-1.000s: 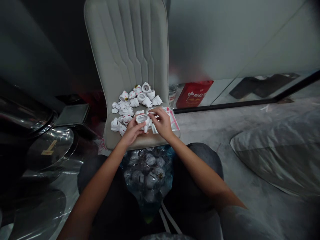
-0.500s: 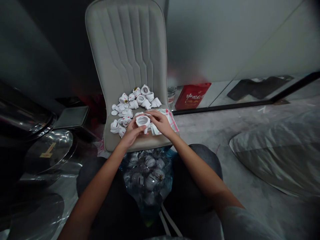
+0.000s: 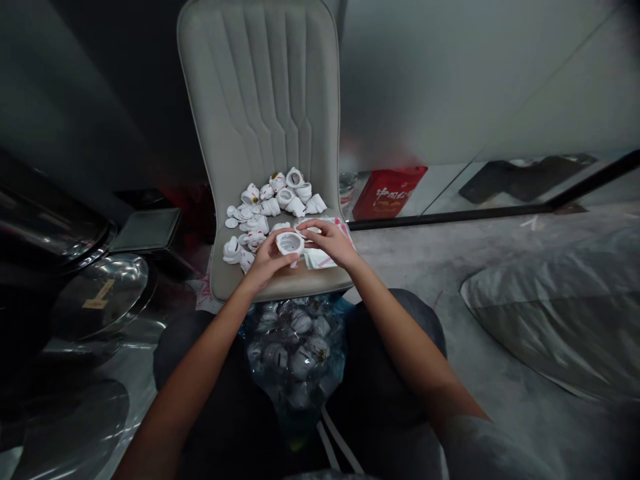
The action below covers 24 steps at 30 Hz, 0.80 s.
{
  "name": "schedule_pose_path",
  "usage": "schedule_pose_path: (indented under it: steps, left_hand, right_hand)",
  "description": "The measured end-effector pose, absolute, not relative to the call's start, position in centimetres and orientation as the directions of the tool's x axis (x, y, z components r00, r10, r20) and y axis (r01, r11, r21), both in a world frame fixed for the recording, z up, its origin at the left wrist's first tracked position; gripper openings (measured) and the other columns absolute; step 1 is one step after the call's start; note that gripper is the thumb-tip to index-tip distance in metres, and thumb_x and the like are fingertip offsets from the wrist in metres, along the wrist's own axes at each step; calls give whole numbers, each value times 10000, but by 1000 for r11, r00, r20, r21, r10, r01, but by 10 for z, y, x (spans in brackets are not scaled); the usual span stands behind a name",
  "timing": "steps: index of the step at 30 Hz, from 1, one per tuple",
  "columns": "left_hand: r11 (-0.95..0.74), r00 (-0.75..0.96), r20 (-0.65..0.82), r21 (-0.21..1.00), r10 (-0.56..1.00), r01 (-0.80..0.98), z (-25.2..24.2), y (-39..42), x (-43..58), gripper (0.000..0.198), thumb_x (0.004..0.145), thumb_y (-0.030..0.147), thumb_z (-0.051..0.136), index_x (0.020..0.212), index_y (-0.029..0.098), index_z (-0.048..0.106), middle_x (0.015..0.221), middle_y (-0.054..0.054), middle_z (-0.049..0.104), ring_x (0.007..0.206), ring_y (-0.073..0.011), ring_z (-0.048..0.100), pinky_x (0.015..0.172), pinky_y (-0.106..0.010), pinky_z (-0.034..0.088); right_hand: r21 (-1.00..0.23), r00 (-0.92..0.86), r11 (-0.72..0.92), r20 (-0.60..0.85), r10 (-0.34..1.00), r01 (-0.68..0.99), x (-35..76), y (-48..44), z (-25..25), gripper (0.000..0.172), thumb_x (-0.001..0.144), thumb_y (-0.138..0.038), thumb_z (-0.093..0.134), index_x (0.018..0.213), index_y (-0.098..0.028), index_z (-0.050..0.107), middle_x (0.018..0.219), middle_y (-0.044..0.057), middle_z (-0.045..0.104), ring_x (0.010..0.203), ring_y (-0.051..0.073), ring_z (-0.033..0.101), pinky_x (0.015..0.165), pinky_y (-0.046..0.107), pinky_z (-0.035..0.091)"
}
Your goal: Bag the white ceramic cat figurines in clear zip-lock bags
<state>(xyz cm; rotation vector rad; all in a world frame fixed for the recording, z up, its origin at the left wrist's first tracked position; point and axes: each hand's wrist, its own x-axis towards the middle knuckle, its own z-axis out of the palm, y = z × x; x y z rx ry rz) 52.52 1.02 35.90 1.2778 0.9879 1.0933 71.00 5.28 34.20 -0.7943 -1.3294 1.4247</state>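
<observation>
My left hand (image 3: 264, 264) is wrapped round a hollow white figurine part (image 3: 290, 244), its round opening facing up toward me. Close by on the right, the fingers of my right hand (image 3: 336, 244) are pinched on a small, thin white piece (image 3: 310, 230), mostly hidden by the fingers. Both hands are above the front of a grey chair seat (image 3: 280, 288). Behind and left of them lie several white figurine parts (image 3: 270, 205), some with red and gold paint. Small flat white discs (image 3: 232, 222) rest at the pile's left edge.
A pink-and-white packet (image 3: 323, 259) lies under my right hand. Between my knees sits a clear bluish plastic bag (image 3: 300, 360) filled with white figurines. A red bag (image 3: 393, 192) stands by the wall, shiny metal canisters (image 3: 103, 293) at left, a grey cover (image 3: 555, 313) at right.
My right hand's fingers have shifted slightly right from the figurine part's rim. My left hand still holds the part, and its opening is turned a little. The view has shifted slightly.
</observation>
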Motion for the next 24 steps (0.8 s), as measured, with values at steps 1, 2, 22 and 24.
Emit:
schedule_pose_path:
  steps: [1,2,22,24]
  left_hand:
    - [-42,220,51,998,974,-47,358,11,524,642,612,358,880,1186,233,622,1291,-91,635,1098,-269,638,677,-298,624]
    - [-62,224,67,998,972,-28,358,11,524,638,616,360,880,1185,232,623,1294,-90,635,1106,-268,638,695,-300,624]
    - [-298,101,285,941,953,162,338,23,515,623,655,388,866,1098,238,453,1164,-66,604,1096,-213,646,940,-350,528]
    - [-297,127,278,940,952,168,339,24,513,641,637,385,877,1099,236,459,1128,-50,609,1075,-205,646,937,-341,526]
  right_hand:
    - [-971,-287,102,164,944,-218,710,53,342,346,747,-497,785,907,-199,711,965,28,709,832,152,679,776,350,651]
    - [-971,-275,116,173,946,-211,709,52,342,344,747,-497,783,905,-200,707,967,28,703,818,150,675,754,347,654]
    - [-610,-325,725,649,688,319,707,42,355,204,1010,-332,496,1007,-222,667,985,89,619,951,238,568,879,402,484]
    - [-529,-403,764,650,644,368,702,36,356,203,1018,-317,482,1036,-215,657,1001,105,610,970,256,553,885,415,472]
